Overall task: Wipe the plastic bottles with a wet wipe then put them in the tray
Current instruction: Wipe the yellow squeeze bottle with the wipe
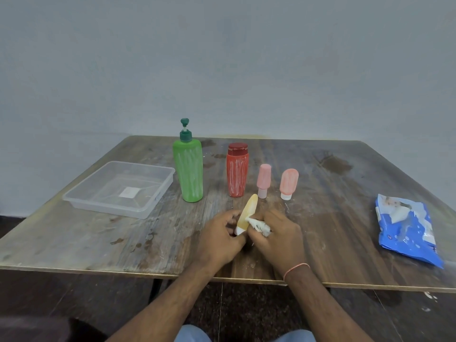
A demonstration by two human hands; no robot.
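Observation:
My left hand (220, 236) grips the capped lower end of a small yellow bottle (247, 213), which tilts up and away from me. My right hand (276, 236) holds a crumpled wet wipe (259, 225) pressed against the bottle's side. Behind them stand a tall green pump bottle (188, 174), a red bottle (237, 172) and two small pink bottles (263, 177) (288, 182), all streaked with white marks. The clear plastic tray (74, 199) sits at the left with no bottle in it.
A blue wet wipe pack (407, 230) lies at the right side of the worn wooden table (98, 238). The table's near edge runs just below my wrists. A plain wall rises behind the table.

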